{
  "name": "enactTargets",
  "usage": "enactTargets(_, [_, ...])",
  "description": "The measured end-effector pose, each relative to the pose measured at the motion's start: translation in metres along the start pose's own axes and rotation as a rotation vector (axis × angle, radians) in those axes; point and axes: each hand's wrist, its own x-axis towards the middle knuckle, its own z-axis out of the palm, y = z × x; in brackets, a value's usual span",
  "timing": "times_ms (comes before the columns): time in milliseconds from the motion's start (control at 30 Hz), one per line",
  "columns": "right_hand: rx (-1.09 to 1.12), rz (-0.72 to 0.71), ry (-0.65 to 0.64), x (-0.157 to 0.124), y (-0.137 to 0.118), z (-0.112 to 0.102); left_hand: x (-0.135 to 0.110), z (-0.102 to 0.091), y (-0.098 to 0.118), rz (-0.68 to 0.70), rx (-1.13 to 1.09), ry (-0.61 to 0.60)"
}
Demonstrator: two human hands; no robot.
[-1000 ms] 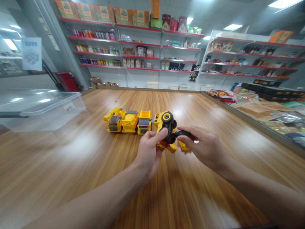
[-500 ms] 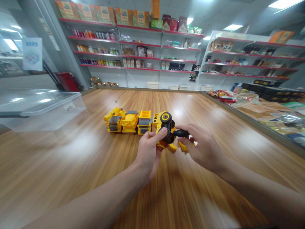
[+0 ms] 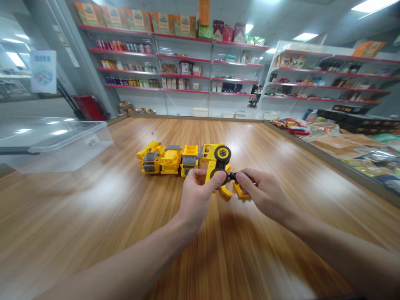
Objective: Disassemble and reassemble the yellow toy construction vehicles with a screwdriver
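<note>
My left hand is closed around a yellow toy truck with black wheels, tipped so a large wheel faces me. Its thumb presses near the lower wheel. Between the fingers of my right hand is a small black-handled screwdriver, pointing left against the truck's underside. Whether its tip sits in a screw is too small to tell. Loose yellow toy parts lie on the table just below the screwdriver.
Left of the held truck stand a yellow dump truck, a mixer truck and another yellow toy truck in a row. A clear plastic bin is on the left. A tiny object lies farther back on the wooden table.
The toy truck has been turned in my left hand, so its wheel now faces me more squarely. My right hand has shifted slightly with the screwdriver, its fingers drawn closer together.
</note>
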Motion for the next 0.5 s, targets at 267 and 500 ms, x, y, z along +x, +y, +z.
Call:
enactTargets(267, [0.507,0.139,-0.134,0.005,0.01,0.0,0.001,0.002,0.011,-0.096,-0.229,-0.1])
enactTargets(500, [0.648,0.138,-0.085,0.011,0.024,-0.007,0.0,-0.002,0.012,-0.269,-0.222,-0.272])
